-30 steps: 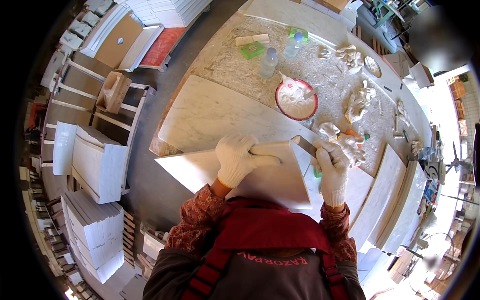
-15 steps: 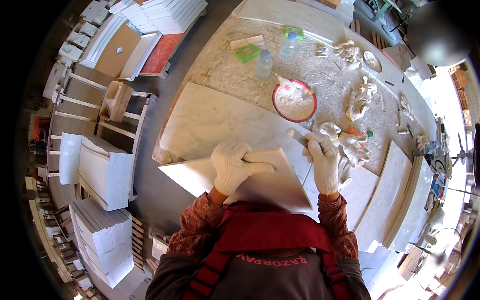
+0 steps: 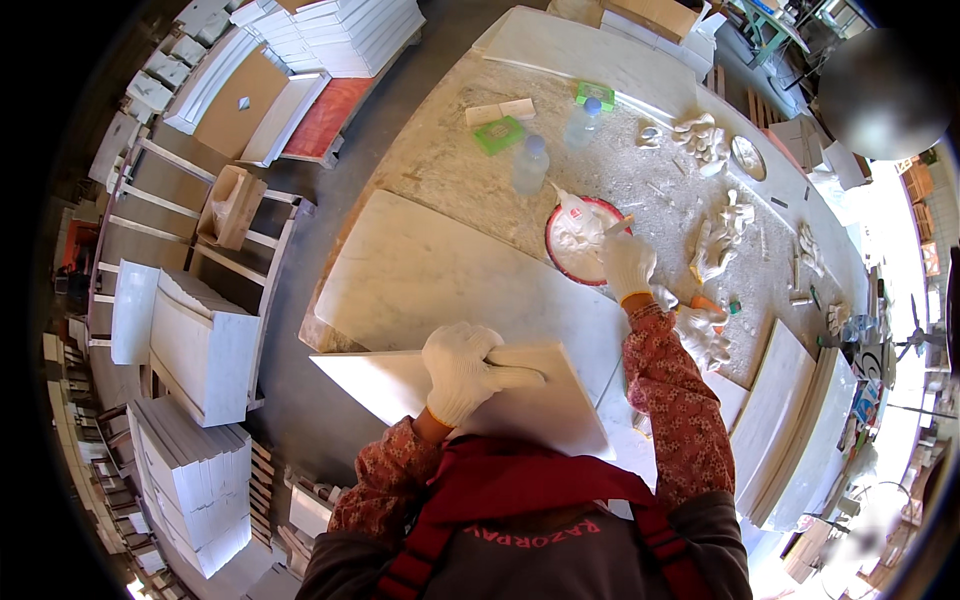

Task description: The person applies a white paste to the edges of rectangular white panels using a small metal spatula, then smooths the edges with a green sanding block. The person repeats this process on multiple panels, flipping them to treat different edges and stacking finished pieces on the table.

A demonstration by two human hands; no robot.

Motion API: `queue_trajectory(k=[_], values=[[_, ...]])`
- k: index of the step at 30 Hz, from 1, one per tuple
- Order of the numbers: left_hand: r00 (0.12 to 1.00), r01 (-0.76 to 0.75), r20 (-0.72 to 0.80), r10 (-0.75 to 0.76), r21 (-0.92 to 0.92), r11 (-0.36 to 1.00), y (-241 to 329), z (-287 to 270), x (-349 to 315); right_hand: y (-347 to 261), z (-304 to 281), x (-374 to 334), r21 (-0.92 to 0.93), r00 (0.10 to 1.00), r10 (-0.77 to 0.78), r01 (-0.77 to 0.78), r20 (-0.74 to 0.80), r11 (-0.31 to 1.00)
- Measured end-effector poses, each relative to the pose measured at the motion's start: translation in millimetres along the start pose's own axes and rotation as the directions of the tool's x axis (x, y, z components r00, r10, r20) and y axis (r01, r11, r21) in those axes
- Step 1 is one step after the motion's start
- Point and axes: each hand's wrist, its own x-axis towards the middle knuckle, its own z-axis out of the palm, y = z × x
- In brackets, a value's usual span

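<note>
Left hand (image 3: pixel 460 372): pinches slab (image 3: pixel 535 412) at its upper edge, thumb along the near face
Right hand (image 3: pixel 628 268): at bowl (image 3: pixel 552 252), right rim; cannot tell finger state

the bowl (image 3: pixel 556 262) stood on the worktable (image 3: pixel 430 165), the bottles (image 3: pixel 530 168) beyond it, the right hand (image 3: pixel 630 268) at its right rim. the slab (image 3: pixel 430 262) lay nearer and left, the panel (image 3: pixel 535 395) under the left hand (image 3: pixel 460 372) nearer still. loose gloves (image 3: pixel 713 250) lay right of the bowl.
</note>
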Motion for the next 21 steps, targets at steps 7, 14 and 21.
queue_trajectory(k=[7, 14, 21], values=[[0.999, -0.047, -0.014, 0.047, 0.002, 0.999, -5.6, 4.2, 5.1, -48.0, -12.7, 56.1, 0.395, 0.997, 0.018, 0.012, -0.072, 0.918], [0.998, -0.041, -0.056, 0.042, 0.016, 0.999, -7.0, 3.4, 4.1, -54.3, -71.5, 15.8, 0.594, 0.994, -0.094, 0.046, 0.049, 0.803], [1.0, 0.006, 0.017, -0.007, 0.039, 0.999, -4.9, -0.7, -4.1, -25.2, -229.5, -95.5, 0.973, 0.999, 0.052, -0.001, -0.011, 0.229]])
